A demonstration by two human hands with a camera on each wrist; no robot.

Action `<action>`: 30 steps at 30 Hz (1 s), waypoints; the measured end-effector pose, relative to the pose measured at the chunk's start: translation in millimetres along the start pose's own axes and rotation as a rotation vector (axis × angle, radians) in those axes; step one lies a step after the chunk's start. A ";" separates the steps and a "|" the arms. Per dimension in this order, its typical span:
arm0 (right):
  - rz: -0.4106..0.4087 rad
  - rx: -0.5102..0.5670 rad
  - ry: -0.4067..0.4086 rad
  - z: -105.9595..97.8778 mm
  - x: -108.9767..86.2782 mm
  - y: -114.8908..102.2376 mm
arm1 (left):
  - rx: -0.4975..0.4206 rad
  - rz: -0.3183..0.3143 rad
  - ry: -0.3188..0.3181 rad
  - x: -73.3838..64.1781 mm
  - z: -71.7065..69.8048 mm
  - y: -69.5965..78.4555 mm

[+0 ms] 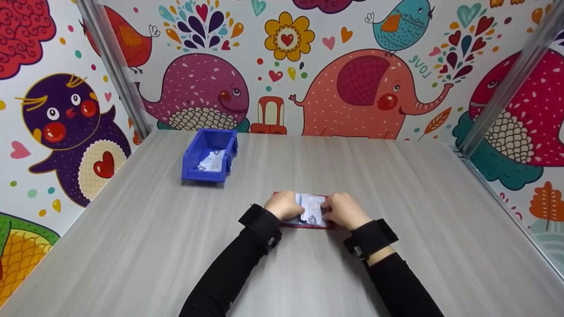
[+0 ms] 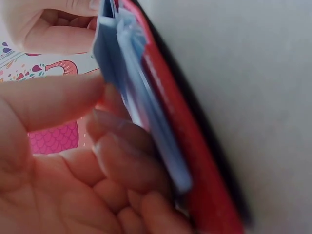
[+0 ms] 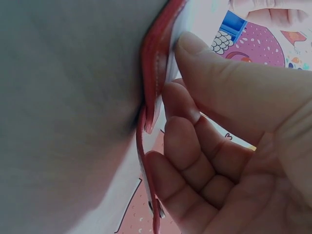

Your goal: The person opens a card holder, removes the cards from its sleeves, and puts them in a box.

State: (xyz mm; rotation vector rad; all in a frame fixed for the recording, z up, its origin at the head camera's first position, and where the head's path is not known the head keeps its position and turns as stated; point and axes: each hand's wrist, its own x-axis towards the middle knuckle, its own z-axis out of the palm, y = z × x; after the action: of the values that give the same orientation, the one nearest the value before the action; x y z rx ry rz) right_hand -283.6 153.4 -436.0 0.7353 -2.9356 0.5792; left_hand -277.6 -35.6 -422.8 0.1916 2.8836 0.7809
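A red card holder (image 1: 304,226) lies opened out on the table between both hands, with clear plastic sleeves (image 2: 131,63) inside. A white printed card (image 1: 312,208) shows at its middle, largely within the sleeves as far as I can tell. My left hand (image 1: 283,205) pinches the sleeves between thumb and fingers from the left. From the right, my right hand (image 1: 346,210) pinches the inner edge of the holder, its thumb near the card. The right wrist view shows the holder's red strap (image 3: 141,146) with a metal snap against the lower fingers.
Farther back on the left stands a blue plastic bin (image 1: 205,173) with several white cards (image 1: 212,162) in it. The light wooden table (image 1: 396,176) meets patterned walls at the back and sides, with metal posts (image 1: 116,66) at the corners.
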 end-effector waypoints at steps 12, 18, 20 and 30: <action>-0.044 -0.005 0.007 -0.1 -0.6 1.4 | 0.044 0.031 0.035 -2.3 0.9 1.7; -0.078 -0.026 0.016 -0.5 -1.0 1.5 | 0.071 0.006 0.033 -0.6 1.5 5.1; -0.068 -0.026 0.014 -0.6 -0.9 0.9 | 0.069 0.001 0.030 -0.1 2.3 6.6; -0.062 -0.024 0.017 -0.5 -0.9 -0.8 | 0.074 0.012 0.034 1.3 5.3 7.0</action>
State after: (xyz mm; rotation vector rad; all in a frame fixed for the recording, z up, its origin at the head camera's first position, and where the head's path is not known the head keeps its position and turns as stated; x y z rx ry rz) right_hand -282.5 153.4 -435.4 0.8112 -2.8874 0.5417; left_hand -277.3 -26.8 -423.9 0.2065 2.9481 0.6864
